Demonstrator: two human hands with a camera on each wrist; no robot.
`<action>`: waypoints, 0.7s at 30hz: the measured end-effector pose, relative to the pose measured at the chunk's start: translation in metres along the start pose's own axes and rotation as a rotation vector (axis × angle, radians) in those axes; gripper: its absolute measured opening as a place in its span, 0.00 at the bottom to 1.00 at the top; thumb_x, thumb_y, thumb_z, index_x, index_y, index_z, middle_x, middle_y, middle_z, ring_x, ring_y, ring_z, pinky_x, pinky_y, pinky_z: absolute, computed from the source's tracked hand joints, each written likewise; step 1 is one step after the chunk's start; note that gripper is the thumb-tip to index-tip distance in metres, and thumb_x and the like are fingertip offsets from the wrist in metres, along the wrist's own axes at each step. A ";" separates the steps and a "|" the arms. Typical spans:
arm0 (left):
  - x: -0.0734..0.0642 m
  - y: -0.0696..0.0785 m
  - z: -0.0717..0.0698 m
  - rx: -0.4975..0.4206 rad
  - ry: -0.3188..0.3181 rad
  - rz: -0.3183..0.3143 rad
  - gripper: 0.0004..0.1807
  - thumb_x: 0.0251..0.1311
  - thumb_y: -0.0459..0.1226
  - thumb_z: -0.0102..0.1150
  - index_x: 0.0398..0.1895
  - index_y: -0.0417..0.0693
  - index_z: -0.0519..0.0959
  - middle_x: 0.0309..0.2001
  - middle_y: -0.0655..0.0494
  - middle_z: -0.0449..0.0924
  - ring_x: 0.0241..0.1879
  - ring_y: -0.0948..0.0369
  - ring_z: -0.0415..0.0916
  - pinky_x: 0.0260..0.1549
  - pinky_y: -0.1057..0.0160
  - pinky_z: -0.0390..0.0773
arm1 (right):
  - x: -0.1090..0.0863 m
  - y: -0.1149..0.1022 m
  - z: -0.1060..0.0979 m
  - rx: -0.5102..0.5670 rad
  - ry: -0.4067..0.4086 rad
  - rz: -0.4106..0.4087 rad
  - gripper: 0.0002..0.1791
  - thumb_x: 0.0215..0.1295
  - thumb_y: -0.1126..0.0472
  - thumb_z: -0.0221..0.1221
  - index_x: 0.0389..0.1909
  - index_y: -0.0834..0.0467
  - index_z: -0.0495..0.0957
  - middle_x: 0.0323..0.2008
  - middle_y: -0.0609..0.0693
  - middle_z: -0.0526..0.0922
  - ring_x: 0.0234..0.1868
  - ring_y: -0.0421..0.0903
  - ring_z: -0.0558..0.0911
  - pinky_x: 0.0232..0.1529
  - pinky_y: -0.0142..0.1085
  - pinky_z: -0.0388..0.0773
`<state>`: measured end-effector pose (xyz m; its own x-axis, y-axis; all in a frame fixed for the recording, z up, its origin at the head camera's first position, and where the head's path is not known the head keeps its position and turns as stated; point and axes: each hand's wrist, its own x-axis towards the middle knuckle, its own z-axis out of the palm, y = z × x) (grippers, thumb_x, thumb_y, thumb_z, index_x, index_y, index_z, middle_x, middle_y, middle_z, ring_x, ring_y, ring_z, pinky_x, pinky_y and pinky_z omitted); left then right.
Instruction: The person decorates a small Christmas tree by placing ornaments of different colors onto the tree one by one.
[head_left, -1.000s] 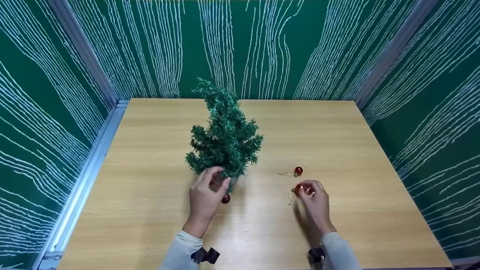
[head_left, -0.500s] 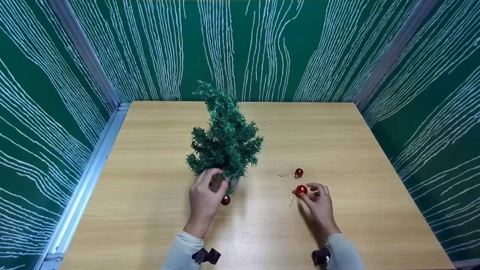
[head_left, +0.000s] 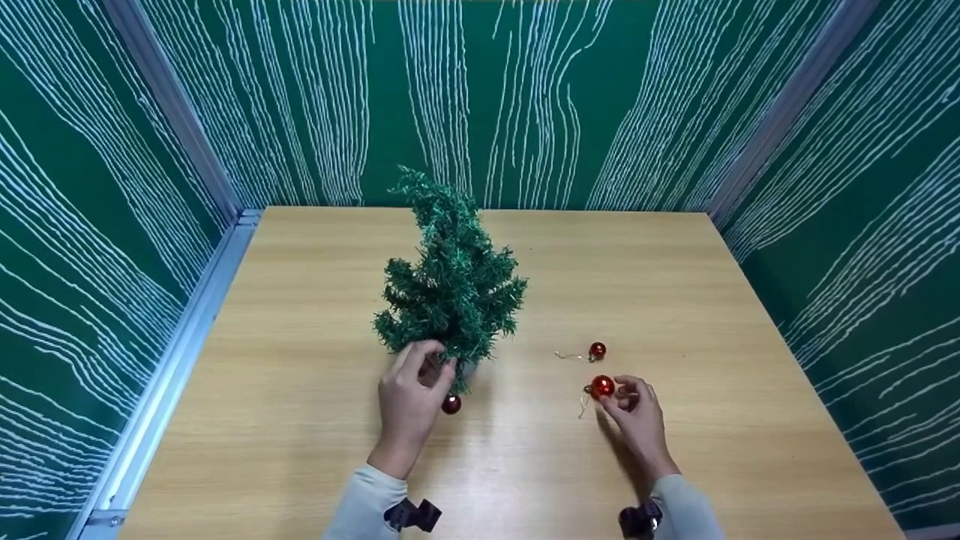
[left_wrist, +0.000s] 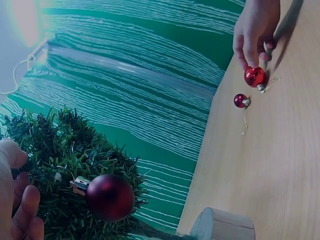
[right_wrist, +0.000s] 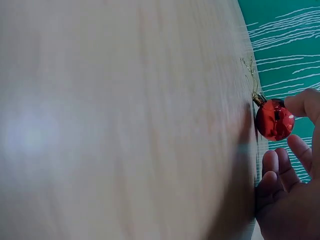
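My left hand (head_left: 411, 390) curls its thumb and fingers round a low front branch of a small artificial Christmas tree (head_left: 454, 292). A dark matte red bauble (left_wrist: 110, 197) with a silvery cap hangs beside that hand, at the tree's lower edge. On the table at right lies a shiny red bauble (head_left: 602, 386) with a gold cord loop. Thumb and index fingertips of my right hand (head_left: 639, 420) are right at its near side, loosely bent, with most of the ball in sight. Its other fingers bend beneath, off the ball.
Just beyond, a smaller red bauble (head_left: 597, 350) rests on the wooden table (head_left: 300, 315), its gold cord stretched leftward. The tree's pale wooden base (left_wrist: 225, 227) shows in the left wrist view. Green walls with white wavy lines (head_left: 517, 105) enclose the table at the back and both sides.
My right hand has drawn back slightly from the shiny red bauble, baring more of it, while the ball stays in nearly the same spot. My left hand keeps its place; the head view tilts slightly.
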<state>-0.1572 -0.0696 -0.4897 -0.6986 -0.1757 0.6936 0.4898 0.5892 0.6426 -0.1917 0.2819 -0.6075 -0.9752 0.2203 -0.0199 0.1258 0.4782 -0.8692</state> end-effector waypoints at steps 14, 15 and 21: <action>0.000 -0.004 0.000 -0.010 0.020 0.034 0.11 0.51 0.32 0.70 0.37 0.48 0.78 0.32 0.57 0.79 0.25 0.65 0.75 0.22 0.69 0.77 | 0.001 0.000 0.004 -0.020 0.023 -0.003 0.24 0.59 0.68 0.65 0.56 0.62 0.71 0.43 0.58 0.74 0.37 0.44 0.72 0.35 0.25 0.71; 0.000 -0.005 0.000 -0.009 0.020 0.035 0.11 0.51 0.32 0.70 0.37 0.48 0.78 0.32 0.57 0.79 0.25 0.65 0.75 0.23 0.69 0.77 | 0.001 0.000 0.004 -0.021 0.024 -0.002 0.24 0.58 0.68 0.65 0.56 0.62 0.71 0.43 0.58 0.74 0.37 0.44 0.72 0.35 0.25 0.70; 0.000 -0.005 -0.002 0.005 0.014 0.029 0.12 0.51 0.32 0.70 0.37 0.47 0.78 0.32 0.56 0.80 0.25 0.64 0.75 0.23 0.69 0.77 | 0.002 -0.002 0.006 -0.042 0.017 -0.013 0.27 0.57 0.69 0.65 0.58 0.63 0.70 0.44 0.59 0.74 0.38 0.45 0.72 0.37 0.26 0.70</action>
<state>-0.1587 -0.0741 -0.4929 -0.6764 -0.1697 0.7167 0.5075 0.5978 0.6205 -0.1948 0.2766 -0.6088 -0.9735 0.2285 0.0002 0.1210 0.5162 -0.8479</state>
